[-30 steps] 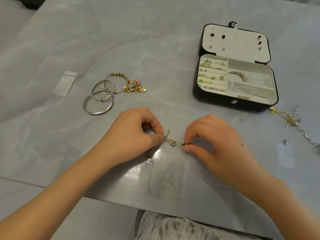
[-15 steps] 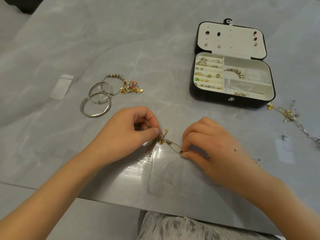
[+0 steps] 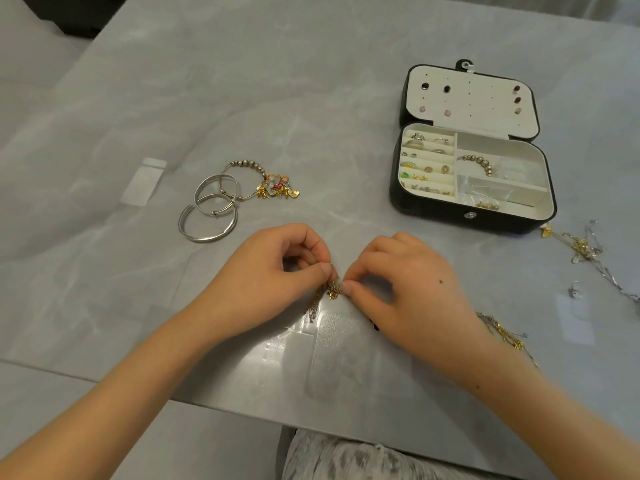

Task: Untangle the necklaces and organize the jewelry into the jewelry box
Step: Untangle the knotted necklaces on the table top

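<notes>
Gold chain [image 3: 330, 289] that was stretched between your hands a moment ago is now bunched. Your left hand [image 3: 273, 278] and right hand [image 3: 405, 289] have closed together, each pinching it between thumb and forefinger, at the clear pouch's [image 3: 341, 355] twelve o'clock end. You're likely working the knot; the jewelry box [image 3: 433, 211] waits open at two o'clock.

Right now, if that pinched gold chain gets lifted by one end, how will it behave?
Probably floppy: the gold chain droops in strands below the left hand and right hand pinching it. Likely light; thin links. Its charms may snag.
</notes>
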Demonstrator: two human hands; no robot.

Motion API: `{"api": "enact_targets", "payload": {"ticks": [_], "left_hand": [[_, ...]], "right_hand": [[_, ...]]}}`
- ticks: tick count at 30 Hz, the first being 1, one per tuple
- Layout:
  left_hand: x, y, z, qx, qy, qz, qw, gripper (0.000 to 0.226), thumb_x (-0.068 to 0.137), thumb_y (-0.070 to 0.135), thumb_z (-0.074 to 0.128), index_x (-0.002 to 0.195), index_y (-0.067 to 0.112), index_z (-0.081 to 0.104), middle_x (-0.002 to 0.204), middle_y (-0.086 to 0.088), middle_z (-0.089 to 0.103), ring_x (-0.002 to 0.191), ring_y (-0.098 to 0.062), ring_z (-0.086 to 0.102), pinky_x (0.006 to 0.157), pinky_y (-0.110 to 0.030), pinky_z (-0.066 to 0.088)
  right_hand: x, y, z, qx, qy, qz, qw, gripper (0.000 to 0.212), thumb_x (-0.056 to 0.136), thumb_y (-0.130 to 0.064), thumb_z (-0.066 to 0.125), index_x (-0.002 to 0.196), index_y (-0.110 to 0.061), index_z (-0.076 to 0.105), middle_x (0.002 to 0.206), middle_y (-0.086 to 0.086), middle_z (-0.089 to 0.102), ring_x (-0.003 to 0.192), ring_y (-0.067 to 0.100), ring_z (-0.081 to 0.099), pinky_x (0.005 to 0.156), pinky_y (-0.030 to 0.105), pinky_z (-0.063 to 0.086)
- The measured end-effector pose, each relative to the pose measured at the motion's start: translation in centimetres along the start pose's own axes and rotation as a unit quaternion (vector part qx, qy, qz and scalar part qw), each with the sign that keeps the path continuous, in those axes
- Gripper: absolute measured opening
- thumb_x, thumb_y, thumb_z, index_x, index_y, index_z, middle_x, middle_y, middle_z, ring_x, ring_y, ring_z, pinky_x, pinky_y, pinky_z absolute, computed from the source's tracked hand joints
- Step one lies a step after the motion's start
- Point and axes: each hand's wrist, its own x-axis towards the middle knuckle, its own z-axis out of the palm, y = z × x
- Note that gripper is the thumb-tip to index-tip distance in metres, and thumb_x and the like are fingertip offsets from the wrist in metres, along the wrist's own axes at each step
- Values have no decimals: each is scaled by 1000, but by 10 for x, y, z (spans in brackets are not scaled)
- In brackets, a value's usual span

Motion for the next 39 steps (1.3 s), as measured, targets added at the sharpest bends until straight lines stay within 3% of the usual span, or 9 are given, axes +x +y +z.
{"api": "enact_targets", "payload": {"ticks": [5, 8, 12, 14, 21, 24, 28, 33, 39], "left_hand": [[-1, -6, 2, 23, 11, 10, 1000, 5, 76, 25, 67, 76, 24, 63, 76, 8, 70, 73, -9, 63, 75, -23, 49], [-2, -9, 5, 81, 30, 30, 996, 2, 77, 30, 64, 77, 28, 62, 78, 18, 66, 75, -2, 60, 79, -24, 44], [-8, -16, 7, 177, 81, 88, 977, 6, 77, 28, 58, 83, 28, 60, 82, 14, 62, 84, -1, 55, 81, -25, 40], [-13, -22, 5, 222, 88, 118, 964, 7, 79, 29, 56, 84, 27, 60, 84, 16, 59, 84, -1, 51, 80, -27, 39], [-18, -27, 6, 261, 106, 121, 952, 25, 82, 46, 52, 86, 28, 68, 90, 16, 60, 90, -4, 50, 84, -26, 33], [-13, -25, 10, 282, 131, 124, 942, 24, 79, 49, 54, 82, 29, 68, 83, 16, 57, 84, -2, 45, 80, -20, 27], [-13, -22, 17, 297, 128, 113, 939, 24, 73, 54, 55, 74, 32, 63, 77, 17, 50, 76, 0, 37, 76, -17, 23], [-21, -21, 12, 330, 94, 103, 934, 22, 75, 50, 48, 67, 33, 60, 73, 15, 52, 73, -6, 46, 71, -21, 25], [-29, -19, -5, 365, 56, 82, 926, 19, 71, 48, 46, 65, 36, 60, 72, 14, 54, 72, -8, 50, 71, -20, 25]], "right_hand": [[3, -2, -16, 89, -52, 69, 992, 9, 85, -27, 58, 75, -24, 58, 65, -15, 55, 75, -1, 50, 67, 9, 36], [14, -2, -24, 113, -93, 81, 986, 8, 86, -19, 57, 78, -20, 56, 68, -9, 60, 71, 3, 54, 65, 14, 42], [34, 0, -29, 43, -100, 44, 993, 6, 87, -13, 52, 83, -12, 55, 71, 0, 60, 69, 17, 56, 67, 32, 46], [44, 2, -30, 4, -88, 19, 996, 6, 88, -12, 50, 85, -11, 54, 72, 1, 60, 69, 19, 55, 67, 33, 45], [56, 4, -26, -44, -90, 11, 995, 13, 91, -25, 53, 100, -18, 58, 84, -3, 62, 78, 14, 54, 75, 33, 45], [38, 0, -31, -36, -49, 39, 997, 14, 87, -34, 56, 87, -21, 60, 78, -8, 59, 76, 12, 53, 70, 29, 42], [1, -12, -27, -65, -133, 72, 986, 31, 78, -60, 52, 83, -29, 52, 80, -13, 50, 80, 7, 48, 71, 25, 39], [-18, -13, -24, -60, -155, 89, 982, 20, 90, -45, 48, 85, -26, 53, 84, -12, 49, 81, 6, 48, 73, 20, 39], [-23, -13, -31, -63, -201, 90, 974, 18, 88, -45, 50, 81, -29, 52, 77, -15, 46, 81, 5, 49, 74, 20, 39]]}}
